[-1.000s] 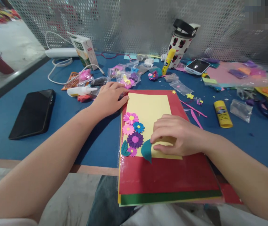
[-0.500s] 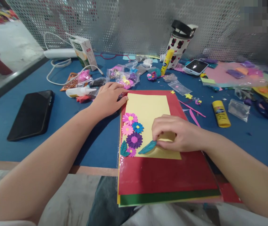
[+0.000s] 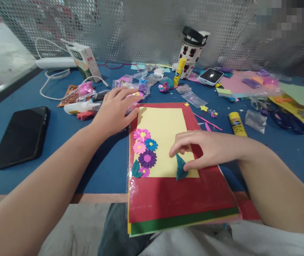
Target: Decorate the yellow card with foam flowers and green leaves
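A pale yellow sheet (image 3: 165,119) lies on a red sheet (image 3: 178,199) at the top of a clear-covered stack. Along its left side sit a pink flower (image 3: 138,147), a blue flower (image 3: 152,145), a purple flower (image 3: 143,160) and other pink ones, with a pair of teal leaves (image 3: 136,169) low at the left. My right hand (image 3: 202,147) hovers over the sheet's right part, thumb and fingers apart. A loose teal leaf (image 3: 181,168) is at its thumb tip, tilted, near the lower edge. My left hand (image 3: 117,110) rests spread at the upper left corner.
A black tablet-like device (image 3: 21,135) lies at left. Behind stand a drink carton (image 3: 84,60), a patterned bottle (image 3: 190,55) and a glue stick (image 3: 179,72). Another glue stick (image 3: 237,124), a phone (image 3: 210,76), scissors (image 3: 288,119) and scraps lie at right. A white glue bottle (image 3: 79,107) sits beside my left hand.
The teal leaf has turned from slanting to nearly upright on the sheet and shifted right. My right thumb and fingers have spread from a pinch. The view has shifted slightly right.
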A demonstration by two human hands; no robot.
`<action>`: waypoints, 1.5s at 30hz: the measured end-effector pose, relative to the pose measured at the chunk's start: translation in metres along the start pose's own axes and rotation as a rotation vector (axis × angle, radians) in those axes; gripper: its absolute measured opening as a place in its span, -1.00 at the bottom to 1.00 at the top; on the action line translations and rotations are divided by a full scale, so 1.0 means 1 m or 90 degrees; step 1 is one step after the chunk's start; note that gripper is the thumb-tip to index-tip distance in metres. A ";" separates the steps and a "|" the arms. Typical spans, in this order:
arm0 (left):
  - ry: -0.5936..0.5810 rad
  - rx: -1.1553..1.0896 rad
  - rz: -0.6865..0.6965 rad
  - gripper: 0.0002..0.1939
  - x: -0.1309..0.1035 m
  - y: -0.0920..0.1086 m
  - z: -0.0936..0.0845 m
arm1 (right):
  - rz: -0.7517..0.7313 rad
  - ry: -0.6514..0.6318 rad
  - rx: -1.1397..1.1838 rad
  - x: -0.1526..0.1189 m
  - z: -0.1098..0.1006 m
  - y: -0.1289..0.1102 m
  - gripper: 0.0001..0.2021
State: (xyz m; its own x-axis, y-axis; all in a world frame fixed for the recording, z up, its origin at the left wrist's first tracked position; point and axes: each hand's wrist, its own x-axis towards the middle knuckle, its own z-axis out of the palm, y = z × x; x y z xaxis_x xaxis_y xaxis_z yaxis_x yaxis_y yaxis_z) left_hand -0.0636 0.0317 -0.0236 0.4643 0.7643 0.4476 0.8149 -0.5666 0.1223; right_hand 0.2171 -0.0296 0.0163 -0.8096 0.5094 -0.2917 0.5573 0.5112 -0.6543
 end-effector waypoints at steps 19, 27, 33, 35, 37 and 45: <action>-0.126 0.057 0.036 -0.56 -0.001 0.003 0.003 | 0.013 0.104 0.006 0.005 0.008 0.002 -0.85; -0.129 0.039 0.048 -0.62 0.000 0.005 0.001 | 0.002 0.454 0.070 0.028 0.016 0.020 -0.84; -0.138 -0.005 0.080 -0.70 -0.001 0.005 0.000 | 0.026 0.483 0.132 0.039 0.020 0.029 -0.75; -0.139 -0.013 0.081 -0.72 -0.001 0.004 0.001 | 0.055 0.498 0.133 0.042 0.021 0.030 -0.74; -0.139 -0.019 0.079 -0.72 -0.001 0.004 0.001 | 0.070 0.513 0.109 0.043 0.019 0.030 -0.73; -0.130 -0.042 0.069 -0.76 0.000 0.005 0.000 | 0.118 0.490 0.028 0.020 -0.006 0.055 -0.76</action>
State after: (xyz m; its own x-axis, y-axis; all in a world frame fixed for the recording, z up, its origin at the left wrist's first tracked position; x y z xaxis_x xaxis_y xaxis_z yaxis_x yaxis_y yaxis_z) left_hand -0.0593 0.0285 -0.0232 0.6132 0.7409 0.2740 0.7357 -0.6619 0.1435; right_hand 0.2324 0.0132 -0.0216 -0.3398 0.9276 0.1554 0.6496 0.3510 -0.6744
